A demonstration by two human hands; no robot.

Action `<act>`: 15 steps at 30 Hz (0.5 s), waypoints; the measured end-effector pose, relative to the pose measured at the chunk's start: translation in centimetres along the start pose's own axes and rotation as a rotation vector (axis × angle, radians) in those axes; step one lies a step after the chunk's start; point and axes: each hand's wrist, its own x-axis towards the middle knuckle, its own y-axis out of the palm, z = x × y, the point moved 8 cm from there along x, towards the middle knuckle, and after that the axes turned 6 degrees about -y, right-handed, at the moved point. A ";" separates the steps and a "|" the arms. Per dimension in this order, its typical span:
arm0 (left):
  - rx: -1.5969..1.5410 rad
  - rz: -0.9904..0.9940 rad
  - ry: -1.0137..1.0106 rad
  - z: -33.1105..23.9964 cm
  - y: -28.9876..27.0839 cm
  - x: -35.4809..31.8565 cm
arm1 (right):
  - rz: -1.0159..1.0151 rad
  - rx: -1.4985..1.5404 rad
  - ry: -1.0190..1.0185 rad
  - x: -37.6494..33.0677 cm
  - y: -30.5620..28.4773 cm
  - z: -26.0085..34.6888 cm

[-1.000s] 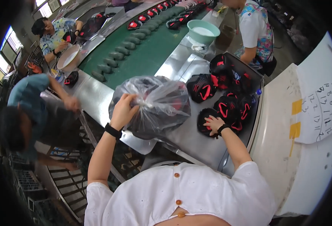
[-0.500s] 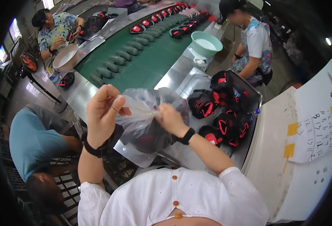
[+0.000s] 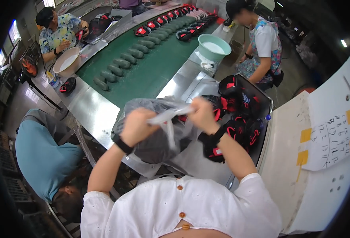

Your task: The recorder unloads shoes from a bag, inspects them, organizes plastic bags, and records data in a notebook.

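Observation:
A clear plastic bag (image 3: 155, 139) with dark contents rests on the metal table in front of me. My left hand (image 3: 138, 126) is closed round one side of the bag's gathered top. The other side of that top is in my right hand (image 3: 202, 115), also closed. Between the two fists the plastic is stretched into a tight, twisted strip, slightly higher at the right. What exactly fills the bag is hidden by the cloudy film. Black and red shoe uppers (image 3: 232, 131) lie piled just right of the bag.
Beyond the bag a green conveyor belt (image 3: 151, 63) carries rows of grey shoe lasts (image 3: 121, 63) and shoe uppers. A green basin (image 3: 214, 48) and a beige basin (image 3: 67, 62) flank it. Co-workers sit at both sides; a person in blue (image 3: 44, 154) bends low at my left.
My left hand has come down and taken hold of the bag's top. My right hand has moved right and up, pulling the plastic taut. The person in blue bends lower.

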 end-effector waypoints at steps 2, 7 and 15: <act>0.059 -0.143 -0.206 2.5 -4.2 0.1 | -0.235 -0.213 0.084 0.0 -6.6 -6.6; -0.287 -0.443 -0.626 15.3 -7.2 -10.0 | -0.208 -0.252 0.495 -7.6 -10.5 -19.0; 0.122 -0.143 -0.017 -1.5 -3.0 -2.7 | 0.028 -0.113 -0.242 -1.6 -2.7 0.2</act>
